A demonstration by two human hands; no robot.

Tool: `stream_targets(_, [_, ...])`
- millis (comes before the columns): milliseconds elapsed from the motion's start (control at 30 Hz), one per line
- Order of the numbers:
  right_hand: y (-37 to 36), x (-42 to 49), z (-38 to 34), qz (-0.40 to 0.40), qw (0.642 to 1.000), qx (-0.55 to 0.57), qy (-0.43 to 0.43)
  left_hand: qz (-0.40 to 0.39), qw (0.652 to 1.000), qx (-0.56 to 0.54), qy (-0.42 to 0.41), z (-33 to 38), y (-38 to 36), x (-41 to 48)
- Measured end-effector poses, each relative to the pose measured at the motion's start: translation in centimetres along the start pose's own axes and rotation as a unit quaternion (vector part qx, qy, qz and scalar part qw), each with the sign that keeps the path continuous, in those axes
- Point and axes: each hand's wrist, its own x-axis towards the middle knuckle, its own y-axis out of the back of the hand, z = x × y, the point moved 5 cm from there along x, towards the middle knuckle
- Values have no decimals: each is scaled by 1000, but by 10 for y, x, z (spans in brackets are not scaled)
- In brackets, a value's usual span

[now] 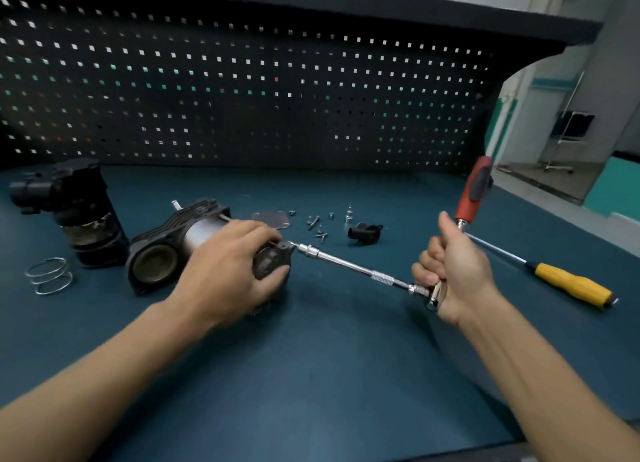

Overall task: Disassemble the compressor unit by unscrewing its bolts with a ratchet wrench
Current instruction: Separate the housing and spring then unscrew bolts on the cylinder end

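The compressor lies on its side on the blue desk, under your left hand; that grip is curled over its right end, fingers wrapped round the dark end cap. Your right hand, well to the right of the compressor, has its grip closed round the ratchet wrench, thumb raised; the red handle stands up above the fist and the chrome head shows below it. From that head an extension bar runs left and slightly up to the compressor, its tip touching the end cap's upper right corner; whether it sits on a bolt, you cannot tell. Just left of the compressor stands a black motor housing; further left and nearer you lies a wire spring. Behind and right of the compressor lies a flat grey plate, then a scatter of loose screws, a small upright socket and a black plastic clip. Far right of the compressor, beyond your right hand, lies a screwdriver with a yellow handle. A pegboard rises behind the compressor.
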Motion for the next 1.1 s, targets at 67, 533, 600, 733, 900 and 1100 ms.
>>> stream_targets(67, [-4, 9, -5, -7, 1000, -12, 3, 31, 998, -53, 9, 1, -10, 5])
stream_targets(533, [-8, 82, -26, -11, 998, -58, -3, -145, 988, 1, 52, -19, -43, 87])
stream_targets(600, [-7, 83, -25, -16, 998, -58, -8, -163, 986, -4, 45, -20, -45, 89])
stream_targets(733, [-8, 81, -27, -17, 999, -50, -5, -140, 990, -5, 36, -22, -46, 91])
stream_targets(900, [-11, 80, -28, -18, 999, -28, -4, -119, 992, -7, 37, -22, -46, 90])
stream_targets(1100, [-11, 79, -28, -17, 999, -32, -9, -117, 992, -11, 52, -17, -42, 87])
